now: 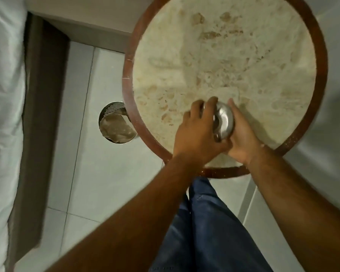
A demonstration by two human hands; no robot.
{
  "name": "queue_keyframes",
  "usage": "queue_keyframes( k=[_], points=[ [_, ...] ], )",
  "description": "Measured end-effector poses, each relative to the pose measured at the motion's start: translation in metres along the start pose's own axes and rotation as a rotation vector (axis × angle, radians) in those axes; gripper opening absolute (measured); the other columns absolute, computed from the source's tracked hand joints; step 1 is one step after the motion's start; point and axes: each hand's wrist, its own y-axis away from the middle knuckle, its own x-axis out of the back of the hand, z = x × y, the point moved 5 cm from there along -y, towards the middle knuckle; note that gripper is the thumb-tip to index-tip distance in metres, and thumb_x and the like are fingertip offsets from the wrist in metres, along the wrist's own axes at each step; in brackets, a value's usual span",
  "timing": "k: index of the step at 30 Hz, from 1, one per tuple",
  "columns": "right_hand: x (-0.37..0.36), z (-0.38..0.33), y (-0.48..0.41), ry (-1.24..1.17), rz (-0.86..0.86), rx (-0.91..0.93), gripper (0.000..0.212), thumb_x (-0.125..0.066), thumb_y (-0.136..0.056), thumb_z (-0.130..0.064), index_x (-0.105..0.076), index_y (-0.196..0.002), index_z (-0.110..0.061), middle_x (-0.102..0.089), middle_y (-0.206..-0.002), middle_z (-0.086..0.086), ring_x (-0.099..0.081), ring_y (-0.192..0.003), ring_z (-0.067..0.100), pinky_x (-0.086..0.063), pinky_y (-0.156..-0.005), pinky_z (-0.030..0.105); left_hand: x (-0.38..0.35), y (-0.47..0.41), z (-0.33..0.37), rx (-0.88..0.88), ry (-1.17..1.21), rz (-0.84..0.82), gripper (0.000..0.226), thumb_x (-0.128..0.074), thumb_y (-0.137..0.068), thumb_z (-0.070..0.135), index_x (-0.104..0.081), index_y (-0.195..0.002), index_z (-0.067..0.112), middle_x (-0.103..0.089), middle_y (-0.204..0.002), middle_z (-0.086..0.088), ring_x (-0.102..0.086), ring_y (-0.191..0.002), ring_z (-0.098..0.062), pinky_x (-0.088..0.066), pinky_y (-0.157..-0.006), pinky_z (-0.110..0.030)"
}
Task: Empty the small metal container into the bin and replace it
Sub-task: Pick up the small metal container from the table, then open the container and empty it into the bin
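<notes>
A small shiny metal container (225, 122) with a domed top sits near the front edge of a round table (224, 55) with a beige stone top and a brown wooden rim. My left hand (196, 134) covers its left side, fingers curled over the top. My right hand (241, 134) cups its right side. Both hands touch the container; its base is hidden, so I cannot tell whether it rests on the table. A perforated metal bin (115, 124) with a liner stands on the floor left of the table, partly under its rim.
A bed with white sheets (2, 114) and a brown base (37, 114) runs along the left. Pale floor tiles (77, 173) lie between bed and table. My legs in blue jeans (204, 222) stand just before the table's front edge.
</notes>
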Motion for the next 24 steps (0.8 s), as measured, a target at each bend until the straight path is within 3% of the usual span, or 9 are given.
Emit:
queue_keyframes(
  k=[5, 10, 13, 17, 20, 22, 24],
  points=[
    [-0.030, 0.024, -0.009, 0.113, -0.080, -0.133, 0.071, -0.057, -0.100, -0.071, -0.072, -0.140, -0.014, -0.074, -0.140, 0.015, -0.072, -0.126, 0.030, -0.060, -0.102, 0.043, 0.031, 0.039, -0.027, 0.099, 0.141, 0.072, 0.111, -0.088, -0.073, 0.053, -0.026, -0.163, 0.032, -0.038, -0.161, 0.004, -0.054, -0.135, -0.020, -0.059, -0.099, -0.042],
    [-0.062, 0.042, -0.023, 0.206, -0.045, -0.147, 0.078, -0.059, -0.095, -0.076, -0.072, -0.140, -0.014, -0.069, -0.147, 0.017, -0.068, -0.130, 0.032, -0.048, -0.118, 0.049, 0.083, 0.077, -0.066, 0.138, 0.309, 0.256, 0.105, -0.087, -0.073, 0.057, -0.032, -0.160, 0.034, -0.043, -0.157, 0.014, -0.053, -0.136, -0.005, -0.056, -0.098, -0.025],
    [-0.083, 0.051, -0.034, 0.219, -0.025, -0.163, 0.080, -0.052, -0.095, -0.080, -0.078, -0.131, -0.014, -0.077, -0.133, 0.015, -0.076, -0.115, 0.032, -0.059, -0.100, 0.047, 0.102, 0.118, -0.110, 0.246, 0.380, 0.409, 0.104, -0.088, -0.075, 0.060, -0.032, -0.160, 0.039, -0.046, -0.156, 0.018, -0.051, -0.138, 0.001, -0.050, -0.102, -0.015],
    [-0.121, 0.065, -0.042, 0.360, -0.090, -0.196, 0.096, -0.041, -0.089, -0.091, -0.078, -0.131, -0.013, -0.077, -0.127, 0.021, -0.078, -0.104, 0.038, -0.058, -0.080, 0.043, 0.094, 0.192, -0.167, 0.497, 0.462, 0.521, 0.098, -0.086, -0.073, 0.067, -0.028, -0.151, 0.062, -0.039, -0.147, 0.041, -0.044, -0.132, 0.021, -0.041, -0.099, -0.010],
    [-0.156, 0.082, -0.051, 0.426, -0.125, -0.189, 0.093, -0.044, -0.094, -0.083, -0.068, -0.143, -0.008, -0.072, -0.127, 0.025, -0.076, -0.095, 0.043, -0.063, -0.069, 0.040, 0.074, 0.246, -0.193, 0.661, 0.472, 0.535, 0.098, -0.081, -0.068, 0.075, -0.023, -0.146, 0.069, -0.034, -0.142, 0.050, -0.041, -0.125, 0.030, -0.038, -0.094, -0.008],
    [-0.175, 0.095, -0.061, 0.464, -0.112, -0.121, 0.085, -0.042, -0.101, -0.073, -0.060, -0.150, -0.006, -0.067, -0.127, 0.024, -0.070, -0.102, 0.042, -0.059, -0.081, 0.048, 0.058, 0.277, -0.200, 0.754, 0.510, 0.552, 0.099, -0.081, -0.065, 0.077, -0.023, -0.144, 0.071, -0.035, -0.139, 0.051, -0.040, -0.121, 0.033, -0.039, -0.092, -0.009],
    [-0.196, 0.109, -0.072, 0.561, -0.109, -0.040, 0.068, -0.036, -0.110, -0.057, -0.058, -0.142, -0.002, -0.063, -0.123, 0.020, -0.062, -0.110, 0.037, -0.054, -0.093, 0.054, 0.038, 0.302, -0.202, 0.813, 0.569, 0.584, 0.099, -0.082, -0.062, 0.079, -0.027, -0.144, 0.071, -0.040, -0.136, 0.052, -0.042, -0.119, 0.033, -0.042, -0.089, -0.010]
  ],
)
